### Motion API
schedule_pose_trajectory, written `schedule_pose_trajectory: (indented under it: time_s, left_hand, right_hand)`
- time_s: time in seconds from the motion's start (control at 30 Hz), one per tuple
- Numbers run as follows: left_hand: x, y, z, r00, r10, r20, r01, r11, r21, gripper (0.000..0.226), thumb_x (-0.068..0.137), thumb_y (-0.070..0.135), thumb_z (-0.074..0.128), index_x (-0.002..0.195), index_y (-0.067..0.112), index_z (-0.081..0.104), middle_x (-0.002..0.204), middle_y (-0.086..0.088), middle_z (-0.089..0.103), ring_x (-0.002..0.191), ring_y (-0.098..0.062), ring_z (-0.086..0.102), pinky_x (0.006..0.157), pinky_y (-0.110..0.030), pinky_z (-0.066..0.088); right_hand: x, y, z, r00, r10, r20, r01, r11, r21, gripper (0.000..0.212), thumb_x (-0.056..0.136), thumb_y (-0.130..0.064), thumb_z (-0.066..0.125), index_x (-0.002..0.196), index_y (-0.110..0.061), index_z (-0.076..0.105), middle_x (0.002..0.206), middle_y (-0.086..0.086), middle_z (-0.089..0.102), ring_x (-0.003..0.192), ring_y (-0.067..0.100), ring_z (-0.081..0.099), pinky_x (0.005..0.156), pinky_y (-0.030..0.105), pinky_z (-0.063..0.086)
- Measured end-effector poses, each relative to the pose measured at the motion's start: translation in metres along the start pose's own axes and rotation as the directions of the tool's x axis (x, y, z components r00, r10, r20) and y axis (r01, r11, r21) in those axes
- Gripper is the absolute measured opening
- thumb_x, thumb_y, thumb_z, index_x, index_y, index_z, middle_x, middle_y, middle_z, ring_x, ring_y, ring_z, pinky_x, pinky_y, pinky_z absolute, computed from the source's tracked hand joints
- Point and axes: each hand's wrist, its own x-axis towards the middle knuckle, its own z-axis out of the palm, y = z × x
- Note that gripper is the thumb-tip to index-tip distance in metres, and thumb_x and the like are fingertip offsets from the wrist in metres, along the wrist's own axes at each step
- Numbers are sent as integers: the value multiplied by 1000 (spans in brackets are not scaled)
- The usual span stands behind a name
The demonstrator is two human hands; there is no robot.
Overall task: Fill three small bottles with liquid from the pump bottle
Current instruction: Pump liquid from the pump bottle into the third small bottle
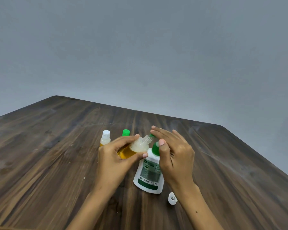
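Wooden table; right hand hides pump bottle's nozzle.

Three small bottles, one pump bottle, one loose cap.

A wide stretch of the wooden table is left bare on the left, and another on the right, so both sides can be entered freely. The middle is crowded. The pump bottle is stood upright near the front, with the left hand and right hand raised close together above and beside it. Behind them, the far path is blocked by a white-capped small bottle and a green-capped bottle, set just beside each other. A loose white cap is lain near the front right, just beside the right forearm.
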Motion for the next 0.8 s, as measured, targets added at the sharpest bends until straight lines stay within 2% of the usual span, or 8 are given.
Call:
schedule_pose_trajectory:
  time_s: [0.17, 0.4, 0.53, 0.63, 0.7, 0.8]
  left_hand:
    - [-1, -2, 0, 1000, -6, -15, 6, 1000, 7, 44, 58, 16, 91, 99, 19, 77, 98, 13, 76, 94, -1, 70, 83, -18, 54]
    - [-2, 1, 1, 1000, -2, -7, 2, 1000, -1, 46, 58, 17, 90, 102, 16, 77, 98, 11, 76, 93, 0, 69, 82, -15, 53]
    - [-2, 0, 1, 1000, -4, -11, 5, 1000, 10, 44, 58, 17, 90, 100, 19, 77, 99, 11, 75, 94, 0, 69, 82, -16, 54]
    - [-3, 2, 0, 1000, -27, -1, 27, 999, -18, 48, 57, 23, 89, 103, 16, 76, 99, 9, 76, 95, -1, 70, 83, -16, 54]
    - [-2, 5, -1, 998, -58, -4, 57, 997, -53, 50, 55, 25, 89, 102, 17, 76, 97, 8, 76, 93, -3, 71, 83, -17, 55]
    - [0, 11, -6, 996, -86, -21, 84, 992, -94, 45, 56, 11, 91, 97, 19, 75, 94, 5, 77, 90, -7, 72, 81, -17, 55]
  right_hand:
    - [-8, 1, 5, 1000, -15, 21, 16, 998, -54, 42, 91, -28, 38, 102, -14, 75, 106, -3, 72, 100, 5, 64, 95, 29, 46]
    - [3, -4, -4, 997, 8, 71, -5, 999, -36, 46, 92, -33, 34, 100, -15, 76, 107, -5, 72, 102, 4, 64, 100, 26, 39]
    - [-9, -2, -1, 997, -3, 81, 10, 996, -85, 42, 90, -32, 39, 104, -15, 75, 109, -5, 71, 103, 4, 64, 96, 27, 44]
    - [-7, -4, -4, 995, 11, 94, -6, 998, -57, 42, 91, -31, 38, 108, -16, 73, 114, -6, 69, 108, 2, 60, 99, 27, 43]
    - [0, -5, -7, 991, 30, 129, -27, 999, -22, 43, 91, -32, 37, 113, -17, 71, 120, -7, 66, 114, 2, 57, 103, 32, 42]
    - [8, -2, -16, 981, 58, 183, -72, 995, 73, 46, 90, -34, 37, 123, -18, 65, 131, -9, 59, 126, 3, 49, 105, 40, 42]
